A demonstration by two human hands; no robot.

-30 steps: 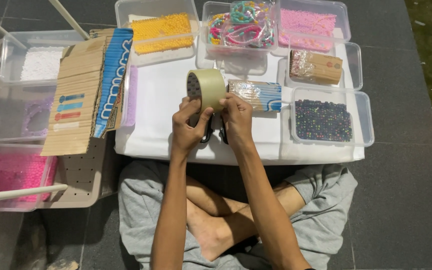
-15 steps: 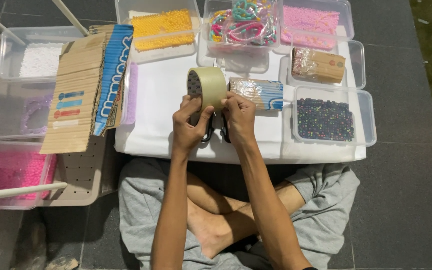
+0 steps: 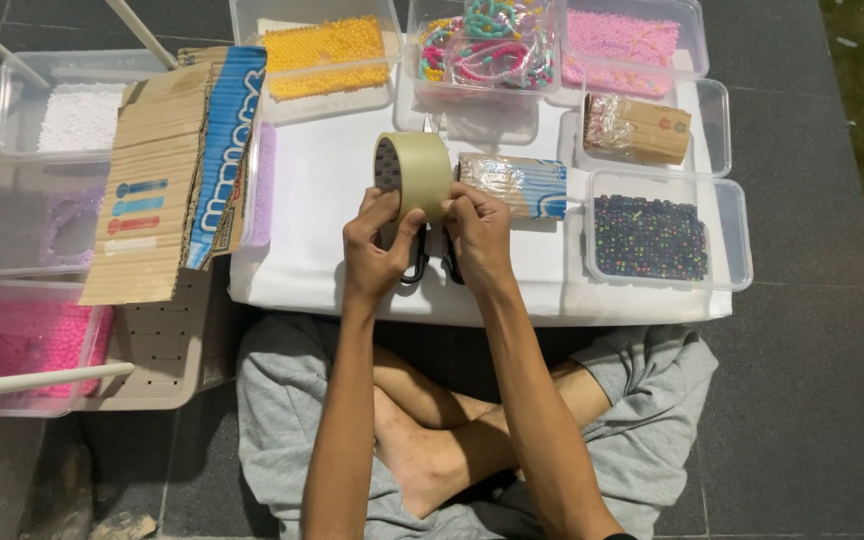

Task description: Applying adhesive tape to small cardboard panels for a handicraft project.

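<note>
I hold a wide roll of beige tape upright above a white board. My left hand grips the roll from its lower left side. On the roll's right face, my right hand pinches at the tape with its fingertips. Black scissor handles lie on the board just under both hands. A plastic-wrapped packet with a blue end rests right of the roll.
Clear tubs ring the board: yellow beads, coloured bracelets, pink beads, dark beads, a brown packet. Folded cardboard lies at the left over more tubs. My crossed legs sit below.
Both hands stay on the tape roll in almost the same spot; the fingers shift only slightly on the roll.
</note>
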